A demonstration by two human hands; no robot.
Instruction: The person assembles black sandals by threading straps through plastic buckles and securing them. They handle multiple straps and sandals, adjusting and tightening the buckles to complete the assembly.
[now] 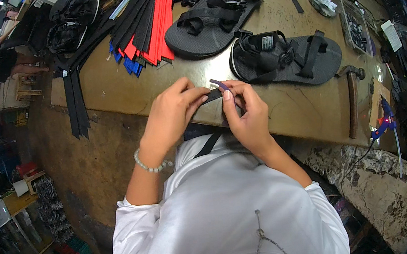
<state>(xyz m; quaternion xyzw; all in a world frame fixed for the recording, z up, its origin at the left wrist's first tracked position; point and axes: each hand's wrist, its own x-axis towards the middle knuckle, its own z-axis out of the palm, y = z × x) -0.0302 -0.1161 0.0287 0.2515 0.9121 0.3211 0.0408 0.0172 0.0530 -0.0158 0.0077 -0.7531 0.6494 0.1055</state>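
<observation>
Head camera, looking down: a worn brown workbench [123, 93] fills the middle of the scene. On its far side lie two black strapped sandals, one [211, 22] further back and one [284, 56] nearer on the right. To the far left of them sits a fanned stack of black, red and blue webbing strips [148, 27], with long black strips [75, 99] hanging over the bench's left edge. A hammer [353, 96] rests at the right near edge, with a blue and red tool [385, 122] just beyond it. Two clear plastic containers stand far right: a small one [322, 0] holding something white and dark, and a flatter one [356, 27] holding small dark parts. Nothing blocks the hands. Both forearms rise from the lower edge, from white sleeves. The left hand [171, 113], a bead bracelet [152, 164] on its wrist, pinches a short black strap [212, 95] between fingertips. The right hand [245, 114] is closed on the same strap's other end, thumb pressing a small purple piece [219, 83] at the bench's near edge.
</observation>
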